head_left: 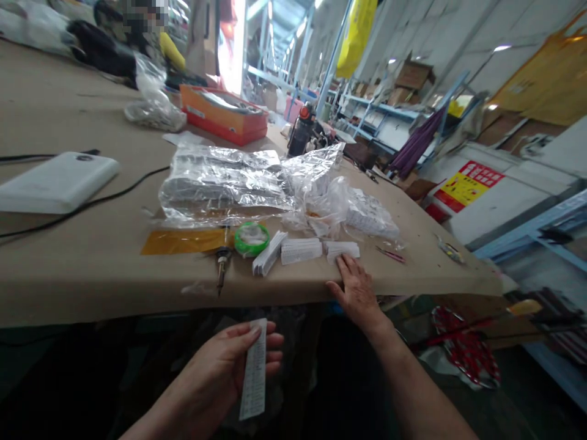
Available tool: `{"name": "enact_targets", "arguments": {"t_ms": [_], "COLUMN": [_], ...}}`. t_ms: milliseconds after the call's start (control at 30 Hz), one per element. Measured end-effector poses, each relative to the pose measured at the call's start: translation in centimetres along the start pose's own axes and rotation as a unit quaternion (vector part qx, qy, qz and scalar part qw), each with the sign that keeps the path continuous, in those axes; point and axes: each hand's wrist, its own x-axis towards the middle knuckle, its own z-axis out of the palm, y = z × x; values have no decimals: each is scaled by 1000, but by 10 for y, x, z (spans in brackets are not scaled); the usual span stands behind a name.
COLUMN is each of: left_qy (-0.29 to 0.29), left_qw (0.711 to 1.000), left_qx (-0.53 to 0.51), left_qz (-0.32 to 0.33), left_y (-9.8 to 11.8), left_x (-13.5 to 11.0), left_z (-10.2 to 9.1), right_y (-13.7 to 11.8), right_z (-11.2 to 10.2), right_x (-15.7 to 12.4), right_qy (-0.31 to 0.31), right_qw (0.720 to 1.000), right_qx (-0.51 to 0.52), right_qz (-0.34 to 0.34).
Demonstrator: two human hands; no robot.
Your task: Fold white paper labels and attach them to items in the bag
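Observation:
My left hand [229, 354] is closed on a narrow white printed strip [254, 382], pinched under the thumb below the table's front edge. At the front of the table, my right hand [358, 290] rests its fingertips on the right-hand stack of white printed strips [342, 249]. Its fingers are extended, with the thumb apart. Left of that lie a middle stack of strips [301, 250] and a slanted stack [269, 253]. Beside them are a green roll of tape [251, 239] and a pen-shaped tool with a metal tip [222, 264].
Clear plastic bags [224, 177] lie behind the stacks, near an amber strip [181, 242]. Tweezers [391, 254] and cutters [449, 250] are on the right. A white box-shaped device [59, 181] with a black cable sits left. An orange box [224, 114] and a bottle [300, 129] stand behind.

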Motion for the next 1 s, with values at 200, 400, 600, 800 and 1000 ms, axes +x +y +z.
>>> {"name": "enact_targets", "arguments": {"t_ms": [200, 400, 600, 800, 1000], "left_qy": [10, -1, -57, -68, -72], "left_qw": [1000, 1000, 998, 992, 991], "left_qx": [10, 9, -26, -92, -110], "left_qz": [-3, -8, 3, 43, 30], "left_y": [1, 0, 3, 3, 7], "left_x": [0, 0, -5, -6, -8], "left_z": [3, 3, 5, 0, 0], "right_y": [9, -11, -95, -134, -130], "right_z": [1, -3, -18, -7, -8], "right_x": [-15, -16, -29, -40, -35], "right_qy": [55, 135, 98, 36, 15], "right_qw": [989, 958, 893, 880, 884], "right_qx": [123, 253, 421, 370, 326], "right_qz": [-53, -5, -129, -296, -334]}}
